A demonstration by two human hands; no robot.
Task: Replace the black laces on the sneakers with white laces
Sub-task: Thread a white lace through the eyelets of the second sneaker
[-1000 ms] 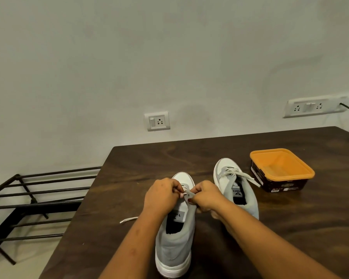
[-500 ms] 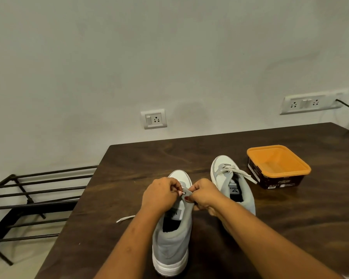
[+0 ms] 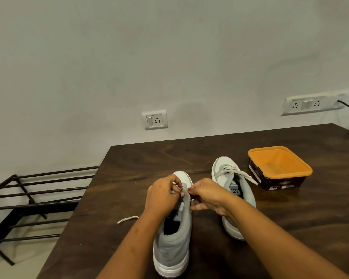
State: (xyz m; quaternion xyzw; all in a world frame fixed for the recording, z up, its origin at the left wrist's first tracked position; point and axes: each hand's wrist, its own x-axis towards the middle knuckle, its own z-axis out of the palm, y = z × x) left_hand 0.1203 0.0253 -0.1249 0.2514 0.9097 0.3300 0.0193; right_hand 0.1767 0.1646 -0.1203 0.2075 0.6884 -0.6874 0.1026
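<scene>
- The grey fabric sneaker with thick white rubber sole hasn't shifted in the last half second. I see it heel toward me on the dark grained wooden table.
- The left hand stays over that sneaker's tongue, fingers curled, pinching the flat white woven lace. The lace's loose end lies left of the sneaker, unmoved.
- The right hand remains opposite, thumb and forefinger clamped on the sneaker's grey eyelet flap.
- Right of that sneaker stands a matching soft grey second sneaker, white-laced.
- Further right sits a rectangular orange plastic tub with glossy dark sides.
</scene>
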